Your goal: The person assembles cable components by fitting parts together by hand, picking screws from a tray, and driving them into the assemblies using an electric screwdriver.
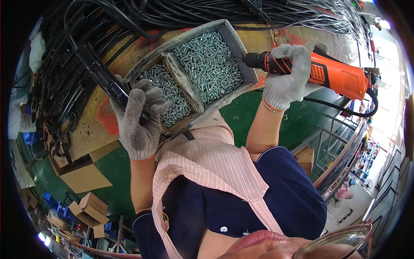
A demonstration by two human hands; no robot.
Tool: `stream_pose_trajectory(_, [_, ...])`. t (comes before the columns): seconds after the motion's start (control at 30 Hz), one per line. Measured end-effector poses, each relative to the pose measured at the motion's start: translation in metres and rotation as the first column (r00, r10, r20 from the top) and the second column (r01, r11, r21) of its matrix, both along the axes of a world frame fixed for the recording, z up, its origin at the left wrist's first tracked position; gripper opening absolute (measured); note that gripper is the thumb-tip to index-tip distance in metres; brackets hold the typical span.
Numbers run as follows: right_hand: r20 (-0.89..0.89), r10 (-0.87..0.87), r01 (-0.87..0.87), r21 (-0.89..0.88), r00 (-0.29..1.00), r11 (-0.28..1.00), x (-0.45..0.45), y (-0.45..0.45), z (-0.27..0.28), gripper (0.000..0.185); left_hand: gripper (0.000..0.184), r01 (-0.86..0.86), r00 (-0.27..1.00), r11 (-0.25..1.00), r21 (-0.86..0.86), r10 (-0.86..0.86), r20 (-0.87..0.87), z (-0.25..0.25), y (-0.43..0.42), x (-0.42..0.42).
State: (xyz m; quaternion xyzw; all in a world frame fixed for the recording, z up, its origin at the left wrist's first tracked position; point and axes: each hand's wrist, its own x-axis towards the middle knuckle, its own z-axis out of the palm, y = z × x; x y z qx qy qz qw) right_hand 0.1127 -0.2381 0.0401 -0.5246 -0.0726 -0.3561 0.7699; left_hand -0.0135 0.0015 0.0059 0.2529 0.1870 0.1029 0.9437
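My left hand (140,118), in a grey glove, is closed around the end of a black plastic part (101,73) with a cable at its far end. An orange electric screwdriver (330,73) lies in my gloved right hand (291,71), its fingers wrapped round the body. The tool's black tip points left over the edge of a grey bin (246,69). Inside the bin, many small silver screws (207,64) fill the larger compartment, and more fill the smaller one beside my left hand. A plastic-wrapped divider (183,82) separates them.
Bundles of black cables (172,15) cover the back and left of the worn table (88,134). The screwdriver's black cord (358,113) loops at the right. Open cardboard boxes (92,207) stand on the green floor at lower left.
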Motion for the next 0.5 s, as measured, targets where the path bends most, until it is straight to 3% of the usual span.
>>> stream_pose_trajectory(0.13, [-0.015,-0.026,0.027,0.024,1.000,0.999,-0.001,-0.004,0.006,0.051,0.054,0.016,1.000,0.998,0.053,-0.015,-0.010,0.001,-0.001,0.000])
stream_pose_trajectory(0.23, [-0.015,0.001,0.001,0.141,1.000,0.990,0.001,-0.015,0.013,0.038,0.057,0.009,0.989,0.983,0.182,0.018,-0.148,0.015,-0.011,0.004])
stream_pose_trajectory(0.33, [-0.139,0.008,0.045,0.377,0.990,0.925,0.001,-0.022,0.022,0.024,0.059,-0.020,0.967,0.969,0.245,0.082,-0.242,0.021,-0.024,0.010])
stream_pose_trajectory(0.37, [-0.154,0.065,0.002,0.398,0.986,0.917,0.000,-0.024,0.023,0.017,0.051,-0.004,0.979,0.966,0.258,0.056,-0.195,0.017,-0.023,0.007])
stream_pose_trajectory(0.5, [-0.093,0.296,-0.159,0.672,0.951,0.723,0.005,-0.027,0.028,0.011,0.052,0.016,0.987,0.977,0.213,0.019,-0.162,0.014,-0.015,0.006])
